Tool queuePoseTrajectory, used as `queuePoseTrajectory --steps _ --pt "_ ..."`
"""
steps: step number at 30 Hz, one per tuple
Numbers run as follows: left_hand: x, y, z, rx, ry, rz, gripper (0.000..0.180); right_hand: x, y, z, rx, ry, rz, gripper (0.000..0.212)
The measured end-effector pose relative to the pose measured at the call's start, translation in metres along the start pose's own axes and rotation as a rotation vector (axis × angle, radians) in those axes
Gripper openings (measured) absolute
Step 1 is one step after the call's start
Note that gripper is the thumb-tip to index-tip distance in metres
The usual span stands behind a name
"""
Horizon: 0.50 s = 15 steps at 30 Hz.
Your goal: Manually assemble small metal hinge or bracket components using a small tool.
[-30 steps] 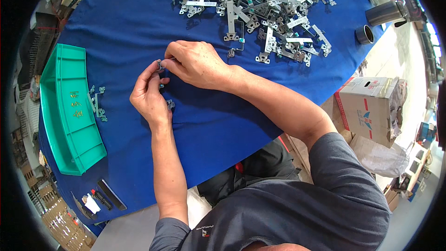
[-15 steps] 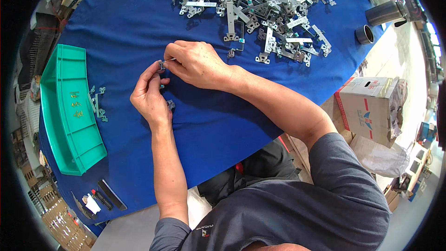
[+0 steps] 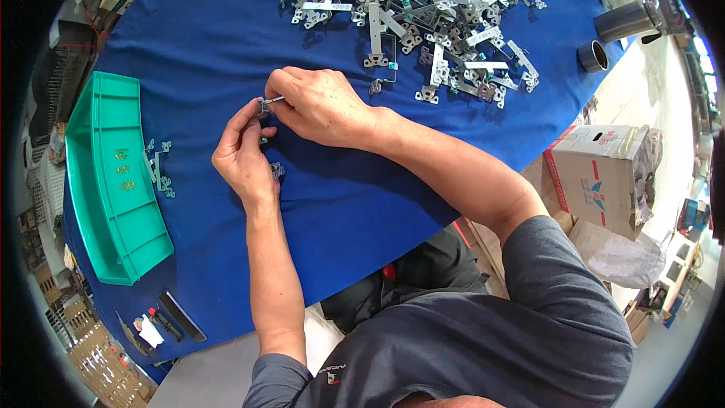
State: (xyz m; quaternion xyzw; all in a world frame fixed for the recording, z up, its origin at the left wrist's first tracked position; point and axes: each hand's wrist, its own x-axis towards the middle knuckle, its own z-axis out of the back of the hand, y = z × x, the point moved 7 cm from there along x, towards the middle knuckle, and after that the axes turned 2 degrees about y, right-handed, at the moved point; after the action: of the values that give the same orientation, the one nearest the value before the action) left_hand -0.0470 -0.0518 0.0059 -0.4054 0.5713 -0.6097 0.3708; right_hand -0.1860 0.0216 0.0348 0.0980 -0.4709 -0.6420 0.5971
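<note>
My left hand (image 3: 243,162) is closed round a small metal bracket; one end of the bracket (image 3: 263,106) sticks out at the fingertips, and its other end shows beside the palm. A bit of teal shows by the fingers, while the bracket's middle is hidden. My right hand (image 3: 323,108) pinches a thin metal rod-like tool (image 3: 276,99), whose tip meets the bracket's far end. Most of that tool is inside the fist. Left of my hands, a couple of similar brackets (image 3: 159,168) lie beside a green plastic bin (image 3: 151,211).
A large heap of metal brackets (image 3: 445,11) covers the far part of the blue cloth (image 3: 211,38). At the far right are a metal cup (image 3: 625,21) and a round ring-like piece (image 3: 593,56). A cardboard box (image 3: 596,174) stands right of the table. Dark tools (image 3: 181,316) lie near left.
My right hand has turned slightly, and more of the thin tool shows between its fingers and the bracket. My left hand stays in place with the bracket.
</note>
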Motion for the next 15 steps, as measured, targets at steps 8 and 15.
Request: queuePoseTrajectory --steps 8,15 --pt "-0.0001 -0.0009 -0.0014 0.004 0.002 0.003 0.024 0.0005 0.0023 0.0011 -0.034 0.030 -0.007 0.018" --pt "-0.0005 0.0009 -0.0031 0.011 0.039 -0.028 0.024 0.0000 -0.0031 -0.0058 -0.119 0.118 -0.044 0.021"
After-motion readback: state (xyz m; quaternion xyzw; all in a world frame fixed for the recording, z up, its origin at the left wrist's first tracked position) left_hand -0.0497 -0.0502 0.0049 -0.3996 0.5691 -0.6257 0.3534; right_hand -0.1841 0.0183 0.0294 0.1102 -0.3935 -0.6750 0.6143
